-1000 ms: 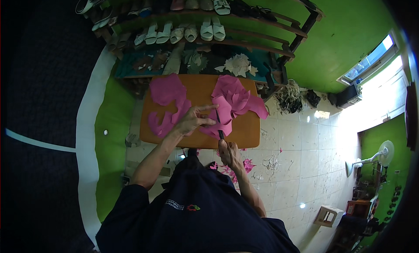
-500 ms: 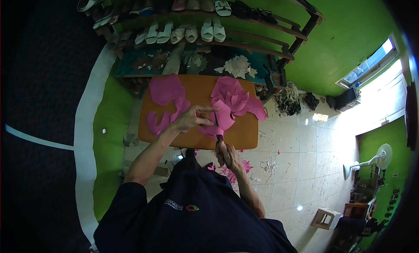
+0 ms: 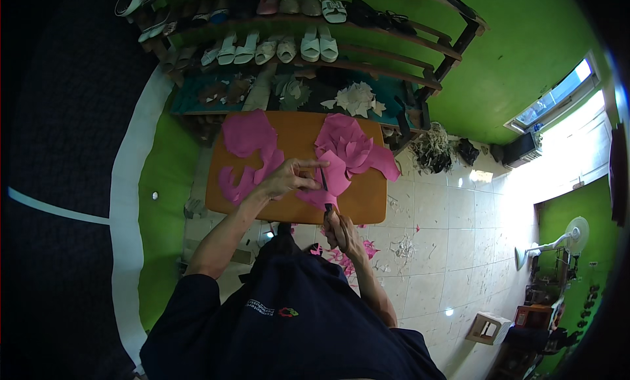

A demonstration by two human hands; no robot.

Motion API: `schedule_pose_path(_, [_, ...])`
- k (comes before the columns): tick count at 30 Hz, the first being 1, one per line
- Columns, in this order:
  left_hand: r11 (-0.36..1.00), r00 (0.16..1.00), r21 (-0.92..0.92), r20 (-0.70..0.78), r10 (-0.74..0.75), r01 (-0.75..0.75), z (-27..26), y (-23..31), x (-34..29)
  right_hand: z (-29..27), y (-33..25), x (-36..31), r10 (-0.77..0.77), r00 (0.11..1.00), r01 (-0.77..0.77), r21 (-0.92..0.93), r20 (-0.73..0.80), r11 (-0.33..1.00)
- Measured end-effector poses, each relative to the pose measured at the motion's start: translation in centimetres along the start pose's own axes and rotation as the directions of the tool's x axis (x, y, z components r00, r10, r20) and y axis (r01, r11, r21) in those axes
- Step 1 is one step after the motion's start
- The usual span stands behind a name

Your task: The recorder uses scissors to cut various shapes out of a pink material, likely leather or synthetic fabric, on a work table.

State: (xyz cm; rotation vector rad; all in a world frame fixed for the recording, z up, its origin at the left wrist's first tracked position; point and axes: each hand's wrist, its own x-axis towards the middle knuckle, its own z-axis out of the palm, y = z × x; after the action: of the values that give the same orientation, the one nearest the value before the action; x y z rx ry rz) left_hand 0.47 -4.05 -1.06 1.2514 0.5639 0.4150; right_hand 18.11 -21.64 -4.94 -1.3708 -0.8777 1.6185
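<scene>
My left hand (image 3: 283, 179) pinches a pink sheet (image 3: 337, 173) that looks like paper or thin foam, its index finger stretched across the sheet's upper part. Below it, near the table's front edge, my right hand (image 3: 338, 232) is closed round the dark handles of a pair of scissors (image 3: 324, 181). The blades point away from me and lie against the held sheet, beside my left fingertips. Just beyond is a layered pink flower (image 3: 342, 144) with pointed petals. To the left lie a rounded pink piece (image 3: 249, 132) and a curved offcut (image 3: 236, 185), partly behind my left hand.
The orange-brown table (image 3: 298, 132) stands before a wooden shoe rack (image 3: 380, 68) holding several sandals and shoes. A pale paper flower (image 3: 356, 99) rests on its lowest shelf. Pink scraps (image 3: 344, 260) litter the tiled floor below my right arm. A white fan (image 3: 577, 234) is at far right.
</scene>
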Motion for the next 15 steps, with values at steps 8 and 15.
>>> schedule_pose_path(8, [0.996, 0.997, -0.087, -0.077, -0.005, -0.002, 1.1, 0.2, -0.1, -0.1, -0.1, -0.2, 0.036, 0.993, -0.037, -0.008, -0.115, 0.999])
schedule_pose_path(15, [0.994, 0.978, -0.105, -0.205, 0.019, -0.041, 2.5, -0.3, -0.1, 0.2, -0.3, 0.2, 0.047, 0.986, -0.044, 0.025, -0.157, 0.999])
